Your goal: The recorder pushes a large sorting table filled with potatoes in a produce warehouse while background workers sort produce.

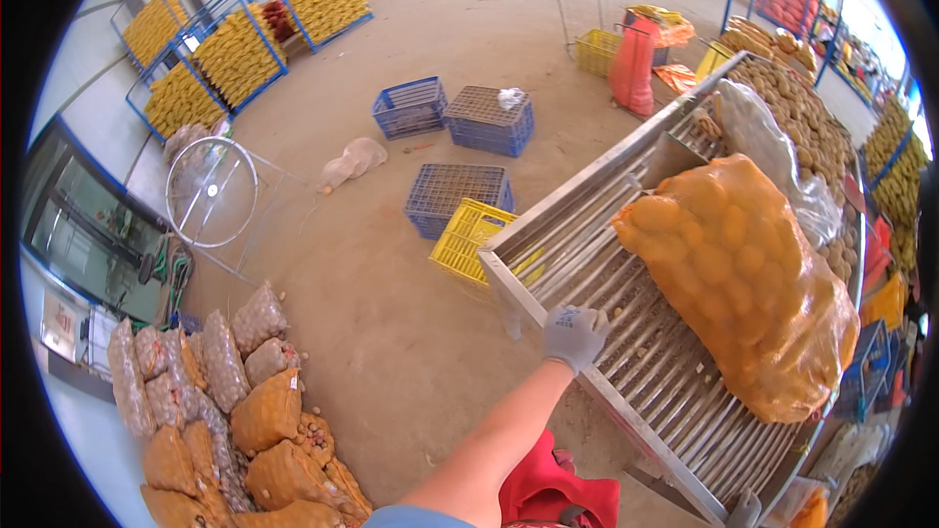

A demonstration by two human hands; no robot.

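Note:
My left hand (576, 337), in a pale grey work glove with dark print, is curled over the near metal rim (638, 422) of a slatted sorting table. Parallel metal bars (653, 337) form the table's bed, with soil and small bits between them. Across the bars lies a full orange mesh sack (726, 257), its round, potato-like contents showing through; my hand is apart from it. Behind the sack, a clear plastic sheet or bag (770, 139) lies against a heap of potatoes (799, 117). My right hand is out of view.
Beside the table stand a yellow crate (469, 235) and blue crates (458, 194). Filled mesh sacks (271, 411) are piled at lower left. A round metal wheel frame (213, 191) stands near the wall. Blue racks of yellow sacks (238, 55) stand farther off. A red sack (632, 66) stands upright beyond the table.

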